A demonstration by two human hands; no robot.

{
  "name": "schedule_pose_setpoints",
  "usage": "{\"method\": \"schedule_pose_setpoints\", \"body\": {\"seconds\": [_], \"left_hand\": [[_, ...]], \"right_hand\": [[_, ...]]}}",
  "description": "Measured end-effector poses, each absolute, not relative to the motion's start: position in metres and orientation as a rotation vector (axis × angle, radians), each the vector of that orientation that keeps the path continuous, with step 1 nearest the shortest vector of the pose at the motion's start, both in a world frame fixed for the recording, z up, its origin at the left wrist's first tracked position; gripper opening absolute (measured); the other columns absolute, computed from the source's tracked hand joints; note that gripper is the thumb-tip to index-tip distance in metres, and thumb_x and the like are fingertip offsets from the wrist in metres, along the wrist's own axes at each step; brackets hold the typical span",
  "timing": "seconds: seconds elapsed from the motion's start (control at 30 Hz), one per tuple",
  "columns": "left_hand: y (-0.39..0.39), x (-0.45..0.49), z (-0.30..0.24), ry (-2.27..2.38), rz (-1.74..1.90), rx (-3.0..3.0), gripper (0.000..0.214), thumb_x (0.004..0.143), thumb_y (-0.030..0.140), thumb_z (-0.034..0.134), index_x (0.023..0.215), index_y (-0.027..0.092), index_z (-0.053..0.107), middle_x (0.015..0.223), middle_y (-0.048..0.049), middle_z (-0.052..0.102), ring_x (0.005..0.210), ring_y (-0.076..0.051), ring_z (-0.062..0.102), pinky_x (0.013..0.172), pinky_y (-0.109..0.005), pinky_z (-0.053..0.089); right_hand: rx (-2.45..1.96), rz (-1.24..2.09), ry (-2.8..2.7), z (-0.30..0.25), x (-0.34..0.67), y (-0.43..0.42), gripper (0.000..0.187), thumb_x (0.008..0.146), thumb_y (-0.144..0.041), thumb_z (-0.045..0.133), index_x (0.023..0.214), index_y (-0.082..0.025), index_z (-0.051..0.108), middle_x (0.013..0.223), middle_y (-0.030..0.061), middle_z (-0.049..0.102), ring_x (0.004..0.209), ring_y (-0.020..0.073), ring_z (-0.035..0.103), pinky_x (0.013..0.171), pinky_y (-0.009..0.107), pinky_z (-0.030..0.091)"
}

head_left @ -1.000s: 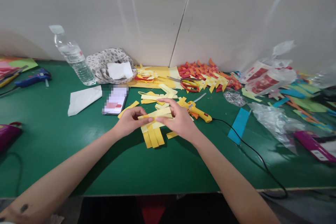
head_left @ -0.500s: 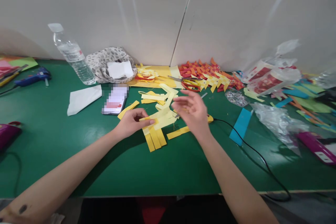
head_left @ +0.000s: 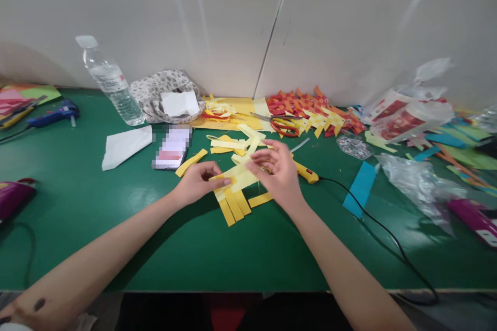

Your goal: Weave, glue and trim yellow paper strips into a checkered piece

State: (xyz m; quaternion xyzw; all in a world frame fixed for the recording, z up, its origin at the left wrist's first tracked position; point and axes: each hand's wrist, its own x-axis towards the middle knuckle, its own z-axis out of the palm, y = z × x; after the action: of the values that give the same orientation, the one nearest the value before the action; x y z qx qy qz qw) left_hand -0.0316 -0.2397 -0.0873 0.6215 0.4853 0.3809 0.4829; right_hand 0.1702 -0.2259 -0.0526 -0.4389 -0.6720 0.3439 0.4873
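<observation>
My left hand [head_left: 198, 182] is closed on woven yellow paper strips [head_left: 233, 206], its thumb pressed on top. Darker yellow ends hang toward the table's front, and paler ends reach to the right. At the pale ends, my right hand [head_left: 280, 175] has its thumb and fingertips closed on the strips. Behind the hands lie loose folded pale strips [head_left: 229, 144]. A single yellow strip [head_left: 191, 162] rests beside my left hand, and another strip [head_left: 261, 199] is partly under my right hand. The yellow glue gun [head_left: 308, 172] is partly hidden behind my right hand.
A water bottle [head_left: 112, 83], a phone [head_left: 173, 147] and white paper [head_left: 127, 147] stand or lie at left. Scissors [head_left: 285, 126] and woven red-orange fish [head_left: 298, 103] lie at the back. A black cord [head_left: 373, 220] runs right, past a blue strip [head_left: 361, 189] and plastic bag [head_left: 417, 183].
My right hand has come down and left onto the pale strip ends, its fingers closing there. My left hand keeps its hold on the paper. The view has shifted slightly.
</observation>
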Motion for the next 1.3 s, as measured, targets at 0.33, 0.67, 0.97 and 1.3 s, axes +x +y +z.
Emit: {"method": "schedule_pose_setpoints", "body": {"seconds": [0.33,0.67,0.97,1.3], "left_hand": [[-0.239,-0.029,-0.085,1.196,0.964,1.475,0.038,0.065,0.046,0.073,0.063,0.017,0.048,0.055,0.0066,0.041,0.047,-0.005,0.034,0.044,-0.020,0.023],[-0.239,-0.030,-0.085,1.179,0.952,1.462,0.037,0.067,0.043,0.073,0.064,0.017,0.048,0.056,0.0068,0.041,0.048,-0.005,0.032,0.045,-0.020,0.022],[-0.238,-0.031,-0.089,1.134,0.950,1.488,0.033,0.070,0.041,0.071,0.065,0.016,0.050,0.056,0.0068,0.043,0.049,-0.005,0.033,0.046,-0.020,0.023],[-0.242,-0.026,-0.087,1.082,0.962,1.450,0.029,0.070,0.035,0.072,0.066,0.016,0.050,0.057,0.0066,0.045,0.050,-0.005,0.036,0.047,-0.019,0.026]], "right_hand": [[-1.093,0.828,-1.608,-0.060,0.170,-0.225,0.037,0.079,-0.033,0.062,0.114,-0.025,0.050,0.081,0.0005,0.067,0.076,0.0173,0.065,0.070,0.034,0.054],[-1.142,0.825,-1.664,-0.062,0.166,-0.227,0.037,0.079,-0.032,0.063,0.113,-0.026,0.051,0.076,-0.0003,0.066,0.071,0.0180,0.064,0.068,0.036,0.053],[-1.130,0.960,-1.823,-0.064,0.166,-0.228,0.068,0.067,-0.036,0.074,0.127,-0.026,0.043,0.081,0.0012,0.065,0.074,0.0201,0.063,0.068,0.037,0.053],[-1.101,0.892,-1.834,-0.060,0.166,-0.229,0.049,0.079,-0.034,0.063,0.124,-0.025,0.045,0.070,-0.0017,0.059,0.066,0.0165,0.059,0.061,0.032,0.048]]}}
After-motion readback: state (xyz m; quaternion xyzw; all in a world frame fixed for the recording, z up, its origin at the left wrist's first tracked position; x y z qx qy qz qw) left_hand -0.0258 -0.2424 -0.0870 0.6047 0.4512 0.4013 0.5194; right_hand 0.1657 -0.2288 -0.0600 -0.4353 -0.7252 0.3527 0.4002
